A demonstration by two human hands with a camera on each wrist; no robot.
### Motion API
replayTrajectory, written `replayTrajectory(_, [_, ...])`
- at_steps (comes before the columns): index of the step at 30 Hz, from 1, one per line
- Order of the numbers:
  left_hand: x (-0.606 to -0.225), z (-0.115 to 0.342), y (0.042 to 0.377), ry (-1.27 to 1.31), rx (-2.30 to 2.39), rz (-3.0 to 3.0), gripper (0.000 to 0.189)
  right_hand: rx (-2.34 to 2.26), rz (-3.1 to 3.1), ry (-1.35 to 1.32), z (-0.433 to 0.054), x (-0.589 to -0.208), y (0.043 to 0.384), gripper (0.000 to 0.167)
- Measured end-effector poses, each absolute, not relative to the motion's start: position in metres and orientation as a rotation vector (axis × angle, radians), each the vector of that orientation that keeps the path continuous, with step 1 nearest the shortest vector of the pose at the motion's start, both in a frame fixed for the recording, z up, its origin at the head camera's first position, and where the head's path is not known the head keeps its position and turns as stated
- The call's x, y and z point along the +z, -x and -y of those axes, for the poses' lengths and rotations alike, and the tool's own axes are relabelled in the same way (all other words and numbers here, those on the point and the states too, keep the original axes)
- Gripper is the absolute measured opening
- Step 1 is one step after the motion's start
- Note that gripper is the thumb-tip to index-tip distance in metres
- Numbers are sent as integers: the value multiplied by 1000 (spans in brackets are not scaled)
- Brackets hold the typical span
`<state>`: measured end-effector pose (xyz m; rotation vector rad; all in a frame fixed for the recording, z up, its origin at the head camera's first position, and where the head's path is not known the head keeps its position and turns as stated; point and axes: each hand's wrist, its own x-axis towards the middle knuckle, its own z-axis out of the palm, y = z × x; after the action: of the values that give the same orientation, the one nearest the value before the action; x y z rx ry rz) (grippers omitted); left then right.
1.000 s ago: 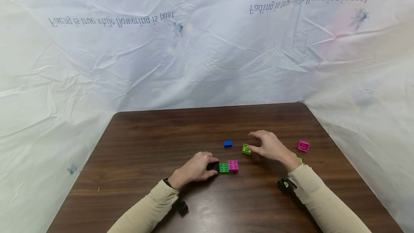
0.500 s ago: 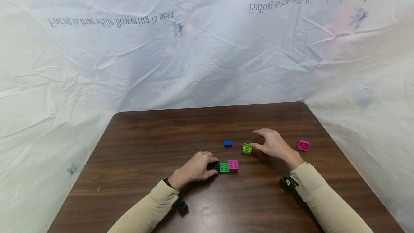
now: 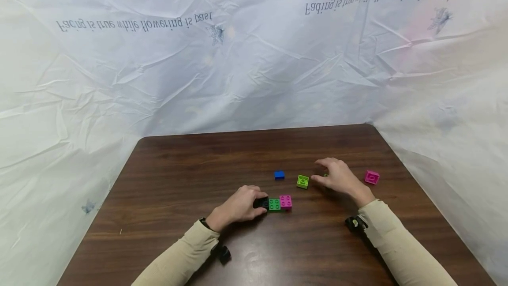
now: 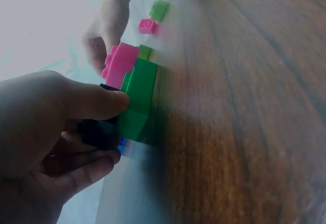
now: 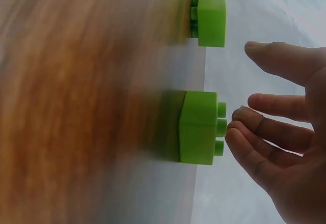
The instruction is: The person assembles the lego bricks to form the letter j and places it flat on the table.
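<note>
My left hand [image 3: 238,205] grips the black brick [image 3: 261,203] at the left end of a joined row. Beside the black one come a green brick [image 3: 274,205] and, raised on top, a pink brick [image 3: 285,202]. In the left wrist view the thumb presses near the green brick [image 4: 137,99]. My right hand [image 3: 339,177] hovers with spread fingers, pinching nothing. Under it is a mostly hidden lime brick [image 3: 325,175], which stands studs-up in the right wrist view [image 5: 198,127]. Left of the thumb an upside-down lime brick [image 3: 303,182] lies on the table.
A small blue brick [image 3: 279,175] lies behind the joined row. To the right of my right hand is an upside-down pink brick [image 3: 371,177]. A white printed sheet [image 3: 254,56] hangs behind the brown wooden table [image 3: 190,162].
My right hand has drawn back to the right, its thumb leaving the upside-down lime brick. Another lime brick, seen earlier by the right wrist, now shows behind that hand. The left hand stays put.
</note>
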<state>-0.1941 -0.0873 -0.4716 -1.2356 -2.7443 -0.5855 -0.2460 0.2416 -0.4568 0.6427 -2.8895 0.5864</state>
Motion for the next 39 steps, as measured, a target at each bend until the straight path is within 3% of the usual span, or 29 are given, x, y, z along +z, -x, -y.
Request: replayTrajectory(39, [-470,90,195,1254,-623,2722,38,537,3054,-538,-254,-462,243,47])
